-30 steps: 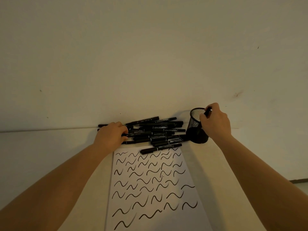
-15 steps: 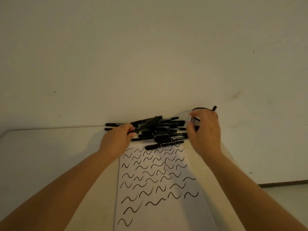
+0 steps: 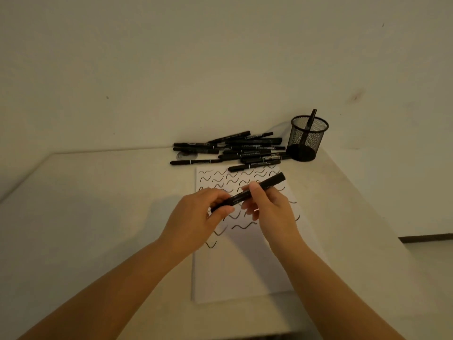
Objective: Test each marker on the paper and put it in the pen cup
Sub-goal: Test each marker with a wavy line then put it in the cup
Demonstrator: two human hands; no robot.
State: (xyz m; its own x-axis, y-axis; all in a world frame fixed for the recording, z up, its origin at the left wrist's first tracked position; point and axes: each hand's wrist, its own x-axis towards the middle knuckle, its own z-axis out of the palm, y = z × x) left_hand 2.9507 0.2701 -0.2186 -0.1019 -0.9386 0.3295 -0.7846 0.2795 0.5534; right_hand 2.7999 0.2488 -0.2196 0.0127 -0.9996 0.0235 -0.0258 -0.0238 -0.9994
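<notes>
I see both hands over the white squiggle-marked paper (image 3: pixel 241 268) mid-desk: left hand (image 3: pixel 196 218) and right hand (image 3: pixel 270 212) each pinch the slim black marker (image 3: pixel 247 193); its white print unreadable. Black mesh pen cup (image 3: pixel 307 139) at far-right corner.

Both bare forearms reach forward and come together. The left hand (image 3: pixel 196 217) and the right hand (image 3: pixel 270 208) are close, fingers curled, each pinching one end of the same black marker (image 3: pixel 247 193).
</notes>
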